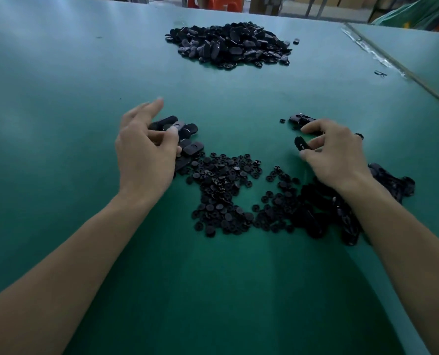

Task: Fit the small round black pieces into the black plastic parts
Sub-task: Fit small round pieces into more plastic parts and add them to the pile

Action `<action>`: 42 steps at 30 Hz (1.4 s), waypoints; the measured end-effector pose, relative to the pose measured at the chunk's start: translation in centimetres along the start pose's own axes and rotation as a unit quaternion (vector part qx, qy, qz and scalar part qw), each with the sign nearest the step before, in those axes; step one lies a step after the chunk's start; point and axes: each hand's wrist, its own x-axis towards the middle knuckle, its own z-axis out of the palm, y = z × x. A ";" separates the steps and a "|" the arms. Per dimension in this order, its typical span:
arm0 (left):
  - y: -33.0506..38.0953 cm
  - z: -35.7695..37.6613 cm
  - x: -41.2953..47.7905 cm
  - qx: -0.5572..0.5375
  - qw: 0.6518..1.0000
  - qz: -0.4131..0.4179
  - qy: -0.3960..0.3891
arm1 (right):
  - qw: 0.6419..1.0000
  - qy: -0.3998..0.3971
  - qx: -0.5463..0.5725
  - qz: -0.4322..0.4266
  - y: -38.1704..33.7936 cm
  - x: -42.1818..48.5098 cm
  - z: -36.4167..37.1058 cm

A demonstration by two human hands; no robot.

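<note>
Green table top (67, 80) fills the view under dim light. Nearest the viewer lies the spread of small round black pieces (223, 193), loose and flat on the surface. Just right of that spread, partly under the right forearm, sits a dark mass of oblong parts (392, 181).

Beyond the spread's left edge, the left hand (144, 152) is over a near cluster of black plastic parts (190, 140), touching it. Its thumb reaches across the cluster and its first fingers point away; whether it grips any part cannot be told.

Beyond the spread's right edge, the right hand (335, 155) pinches one black plastic part (300, 144) between thumb and curled fingers. The part is raised clear of the table and stands on end.

Just past that hand, further from the spread, lie a few separate parts (301, 119) with one round piece beside them. Well beyond the spread, at the centre of the table, sits a large far heap (228, 43) of black parts. Past the heap, at the table's far edge, orange stools (223, 3) are partly in view.
</note>
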 end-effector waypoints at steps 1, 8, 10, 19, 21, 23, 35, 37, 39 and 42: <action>0.6 0.0 -0.5 -0.010 1.000 0.029 0.003 | 1.000 0.004 0.024 0.000 -0.3 -0.3 -0.1; 3.2 0.7 -4.9 -0.157 0.974 0.028 -0.158 | 0.920 -0.112 0.369 -0.065 -4.1 -6.8 0.8; 3.2 1.0 -5.2 -0.170 0.964 0.006 -0.203 | 0.905 -0.130 0.398 -0.075 -4.9 -7.8 1.5; 2.9 0.8 -4.6 -0.250 0.934 -0.072 -0.245 | 0.906 -0.080 0.414 -0.011 -6.1 -7.7 2.2; 2.8 0.7 -4.5 -0.271 0.926 -0.088 -0.246 | 0.930 -0.076 0.360 -0.004 -6.2 -7.8 2.4; 2.7 0.5 -4.3 -0.287 0.920 -0.100 -0.246 | 0.938 -0.091 0.334 0.004 -6.3 -8.1 2.5; 2.5 0.6 -3.9 -0.349 0.910 -0.136 -0.177 | 0.992 -0.100 -0.001 -0.073 -5.9 -7.6 2.5; 2.6 0.7 -3.9 -0.351 0.911 -0.138 -0.166 | 0.992 -0.105 -0.011 -0.071 -6.2 -7.7 2.6; 2.6 0.7 -3.9 -0.350 0.912 -0.139 -0.161 | 0.993 -0.098 -0.009 -0.069 -6.3 -7.7 2.6; 2.6 0.7 -4.0 -0.347 0.913 -0.139 -0.163 | 0.992 -0.096 -0.023 -0.079 -6.3 -7.9 2.7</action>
